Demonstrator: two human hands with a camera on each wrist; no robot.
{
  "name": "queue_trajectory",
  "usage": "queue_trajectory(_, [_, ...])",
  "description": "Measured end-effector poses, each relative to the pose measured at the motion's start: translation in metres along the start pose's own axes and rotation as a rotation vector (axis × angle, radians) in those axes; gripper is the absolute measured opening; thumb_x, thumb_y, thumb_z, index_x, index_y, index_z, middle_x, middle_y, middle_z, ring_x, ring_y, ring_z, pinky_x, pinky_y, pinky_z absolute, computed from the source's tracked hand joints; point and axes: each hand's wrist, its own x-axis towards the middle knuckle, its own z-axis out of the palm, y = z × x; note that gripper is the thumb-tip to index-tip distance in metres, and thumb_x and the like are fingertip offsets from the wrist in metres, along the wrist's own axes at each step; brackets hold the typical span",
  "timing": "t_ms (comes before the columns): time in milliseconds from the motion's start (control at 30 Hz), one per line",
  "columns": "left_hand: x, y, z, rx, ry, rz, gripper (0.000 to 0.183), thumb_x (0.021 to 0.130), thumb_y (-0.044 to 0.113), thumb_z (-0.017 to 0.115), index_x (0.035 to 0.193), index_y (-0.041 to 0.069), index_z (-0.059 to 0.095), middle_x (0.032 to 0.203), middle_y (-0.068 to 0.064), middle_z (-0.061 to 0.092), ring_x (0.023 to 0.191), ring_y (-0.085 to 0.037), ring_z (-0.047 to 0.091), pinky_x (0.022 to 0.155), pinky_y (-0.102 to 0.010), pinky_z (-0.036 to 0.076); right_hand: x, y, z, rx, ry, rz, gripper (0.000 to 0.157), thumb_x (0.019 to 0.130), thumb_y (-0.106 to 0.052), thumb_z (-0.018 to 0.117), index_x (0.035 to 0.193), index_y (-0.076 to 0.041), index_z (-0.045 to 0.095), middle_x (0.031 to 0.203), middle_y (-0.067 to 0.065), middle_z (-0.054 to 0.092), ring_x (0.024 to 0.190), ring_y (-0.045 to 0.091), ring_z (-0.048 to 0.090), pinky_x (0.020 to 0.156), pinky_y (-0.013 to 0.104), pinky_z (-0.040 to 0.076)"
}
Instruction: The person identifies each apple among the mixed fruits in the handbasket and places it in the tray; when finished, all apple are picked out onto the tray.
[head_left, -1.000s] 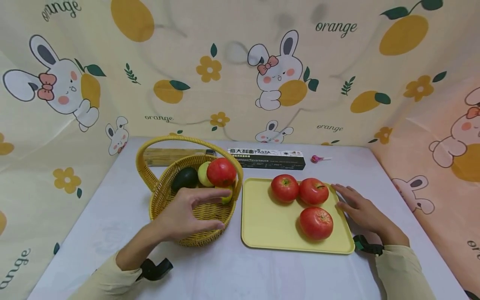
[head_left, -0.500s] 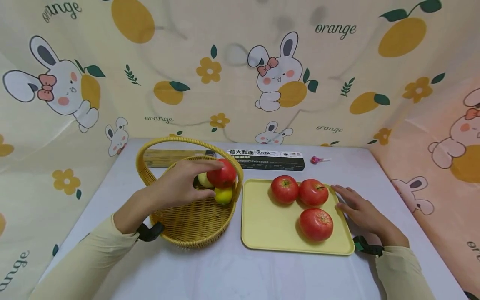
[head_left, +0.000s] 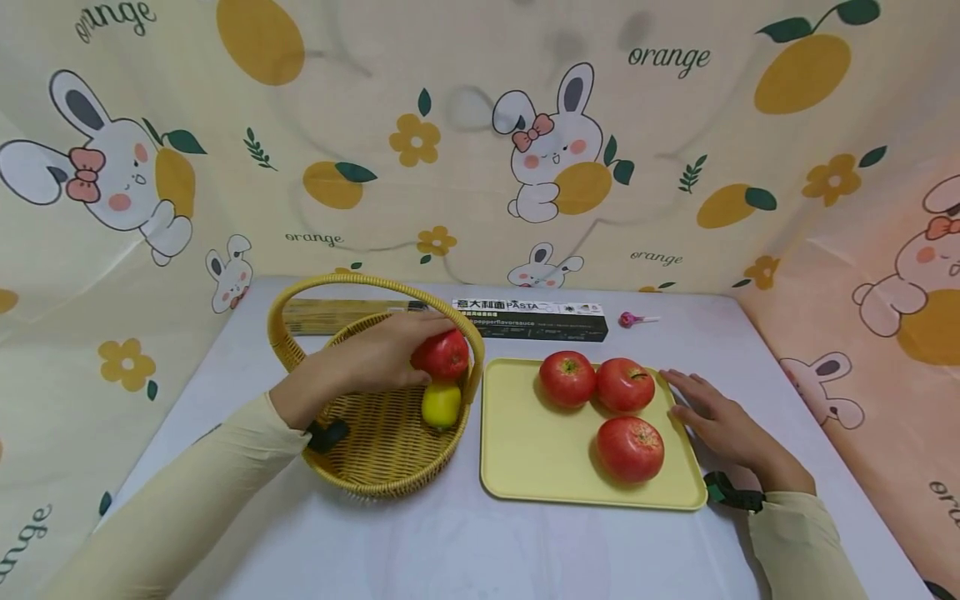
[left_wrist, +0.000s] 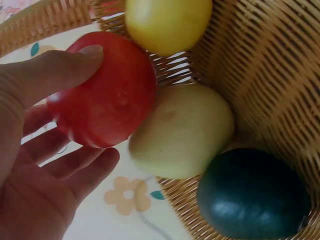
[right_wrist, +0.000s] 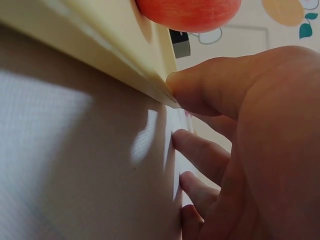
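Note:
My left hand [head_left: 386, 350] reaches into a yellow wicker basket [head_left: 390, 483] and grips a red apple [head_left: 442, 356]. In the left wrist view the thumb presses on the apple [left_wrist: 112, 95] while the fingers bend around its far side. A lemon [head_left: 441, 406] lies just in front of it. Beside the apple sit a pale green fruit [left_wrist: 182, 132] and a dark green avocado [left_wrist: 255, 195], both hidden by the hand in the head view. My right hand [head_left: 731, 425] rests at the right edge of a yellow tray [head_left: 525, 450], thumb at its rim, fingertips on the table.
Three red apples [head_left: 630, 450] lie on the tray. A black and white pasta box [head_left: 532, 321], a bundle of pasta [head_left: 330, 317] and a lollipop [head_left: 637, 319] lie along the back. The basket's tall handle [head_left: 375, 285] arches over the left hand.
My left hand has moved forward from above the basket's front and taken hold of the red apple. The lemon has shifted slightly toward me. The right hand and tray stay put.

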Motion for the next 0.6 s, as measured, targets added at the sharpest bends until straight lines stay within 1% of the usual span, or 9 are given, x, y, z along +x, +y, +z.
queue_trajectory(100, [0.003,-0.002,0.004,0.005,-0.043,-0.015,0.079,0.09,0.014,0.092,0.159,0.005,0.054,0.162,-0.017,0.056,0.147,-0.038,0.056,0.119,-0.052,0.054,0.0,0.0,0.0,-0.002,0.002,-0.006,0.076,0.111,-0.047,0.06,0.175,-0.021,0.027,0.178,0.032,0.021,0.162,0.063,0.008,0.107,0.094,0.024])
queue_trajectory(200, [0.003,-0.003,0.007,-0.004,-0.053,-0.014,0.079,0.088,0.014,0.093,0.156,0.003,0.056,0.161,-0.018,0.057,0.145,-0.038,0.057,0.118,-0.051,0.054,0.0,-0.001,0.0,-0.004,0.003,-0.009,0.076,0.111,-0.047,0.06,0.175,-0.021,0.027,0.177,0.032,0.021,0.162,0.063,0.007,0.107,0.094,0.024])
queue_trajectory(300, [0.002,-0.005,0.009,-0.007,-0.015,0.0,0.077,0.086,0.015,0.095,0.153,0.003,0.059,0.157,-0.018,0.061,0.143,-0.037,0.059,0.116,-0.051,0.056,0.0,-0.001,0.0,0.002,0.001,-0.008,0.077,0.111,-0.047,0.06,0.175,-0.021,0.027,0.178,0.031,0.021,0.163,0.062,0.007,0.108,0.094,0.024])
queue_trajectory(400, [-0.002,-0.007,0.009,-0.036,0.035,-0.005,0.078,0.085,0.017,0.096,0.153,0.005,0.06,0.155,-0.014,0.063,0.141,-0.034,0.061,0.113,-0.049,0.059,-0.001,-0.001,0.0,0.013,-0.004,-0.002,0.078,0.111,-0.048,0.06,0.176,-0.023,0.025,0.179,0.03,0.019,0.163,0.062,0.006,0.108,0.094,0.024])
queue_trajectory(500, [-0.008,-0.005,0.006,-0.075,0.076,-0.021,0.079,0.085,0.02,0.096,0.154,0.009,0.06,0.153,-0.009,0.065,0.137,-0.031,0.063,0.109,-0.048,0.061,-0.002,-0.001,0.0,0.016,-0.008,0.005,0.079,0.111,-0.049,0.06,0.176,-0.023,0.024,0.179,0.03,0.018,0.163,0.062,0.005,0.108,0.094,0.024])
queue_trajectory(600, [-0.017,-0.002,0.002,-0.126,0.115,-0.045,0.081,0.085,0.023,0.097,0.156,0.014,0.06,0.152,-0.004,0.066,0.135,-0.028,0.063,0.107,-0.049,0.063,-0.002,-0.002,0.0,0.017,-0.008,0.005,0.079,0.111,-0.048,0.06,0.176,-0.023,0.024,0.179,0.03,0.018,0.163,0.062,0.005,0.108,0.094,0.024])
